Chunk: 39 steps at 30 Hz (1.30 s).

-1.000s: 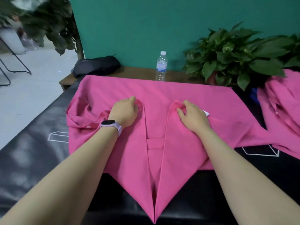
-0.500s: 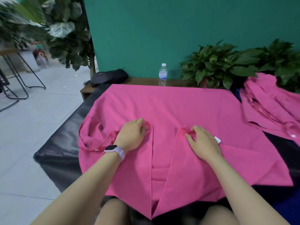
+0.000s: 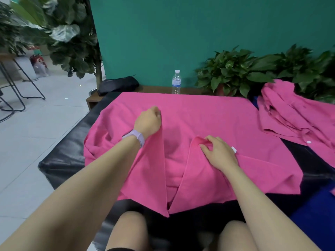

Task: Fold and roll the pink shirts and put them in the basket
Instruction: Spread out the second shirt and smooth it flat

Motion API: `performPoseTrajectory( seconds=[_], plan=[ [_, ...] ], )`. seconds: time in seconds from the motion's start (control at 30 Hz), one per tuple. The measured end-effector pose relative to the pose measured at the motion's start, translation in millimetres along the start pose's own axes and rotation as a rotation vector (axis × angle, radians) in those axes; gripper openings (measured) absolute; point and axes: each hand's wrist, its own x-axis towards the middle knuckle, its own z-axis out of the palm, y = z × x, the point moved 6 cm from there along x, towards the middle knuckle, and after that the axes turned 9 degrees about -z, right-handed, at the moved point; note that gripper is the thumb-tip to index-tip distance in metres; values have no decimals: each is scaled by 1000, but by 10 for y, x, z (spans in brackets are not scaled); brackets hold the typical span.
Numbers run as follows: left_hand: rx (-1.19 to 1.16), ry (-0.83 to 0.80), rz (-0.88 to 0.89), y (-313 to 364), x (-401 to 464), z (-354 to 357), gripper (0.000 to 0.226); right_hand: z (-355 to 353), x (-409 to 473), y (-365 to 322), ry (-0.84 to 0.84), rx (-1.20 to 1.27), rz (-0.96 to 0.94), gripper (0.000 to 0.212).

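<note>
Left hand (image 3: 147, 122) raised above the cloth, arm reaching forward from the near left, knuckles up, fingers curled into a narrow grip pinching the top of the left folded flap of the pink shirt (image 3: 181, 113) and lifting it, so that the flap's edge hangs taut and nearly straight down toward the near edge of the tabletop (image 3: 68, 142). Pale watch (image 3: 135, 137) strapped on that wrist. Right hand (image 3: 220, 153) low, palm down, forearm coming in from the near right; fingers only lightly bent, fingertips pressing and gathering the top corner of the right folded flap, thumb side hidden, so hard to tell whether pinching or merely holding down. Small white tag (image 3: 234, 150) just beside the right hand.

Shirt spread flat over the middle of the dark tabletop, long axis running from the near edge to the far edge, far hem lying straight along the far edge. Two flaps folded inward, meeting in a narrow V whose point overhangs the near edge, just above the person's knees; sleeve bunched toward the left edge.

Heap of pink shirts (image 3: 297, 116) at the far right corner, apart from the spread one. Beyond the far edge, on a wooden ledge: water bottle (image 3: 176, 82) upright, black pouch (image 3: 117, 85), potted plants (image 3: 235, 69).
</note>
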Motion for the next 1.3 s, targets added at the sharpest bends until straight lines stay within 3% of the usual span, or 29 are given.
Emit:
performPoseTrajectory(
  seconds=[0.2,0.3,0.43,0.57,0.67,0.77,0.83,0.9,1.07,1.2,1.3],
  plan=[
    [16,112,-20,275,697,51,20,4,-7,-16,14,-17,-1,30],
    [182,78,-35,121,741,528,22,-14,-19,-72,43,-53,-17,26],
    [370,46,87,4,700,1004,21,-18,10,-129,35,-129,-59,32],
    [371,103,110,-24,741,981,27,20,249,-212,-177,-265,-147,27],
    [298,125,130,18,692,931,32,-50,548,-267,-281,-204,-170,26],
    [234,124,90,-18,716,912,27,-250,1019,-258,-137,-121,-175,24],
    [250,134,75,-29,740,932,25,-353,1404,-194,16,-82,-119,12],
    [275,156,62,-31,762,946,23,-345,1737,-84,129,-43,-41,14],
    [308,229,41,-83,803,945,23,226,1872,203,129,-178,10,26],
    [278,280,-5,-106,814,929,22,246,1819,86,338,-235,-156,24],
    [289,265,-12,-87,762,908,26,278,1784,111,247,-178,-138,20]
  ],
)
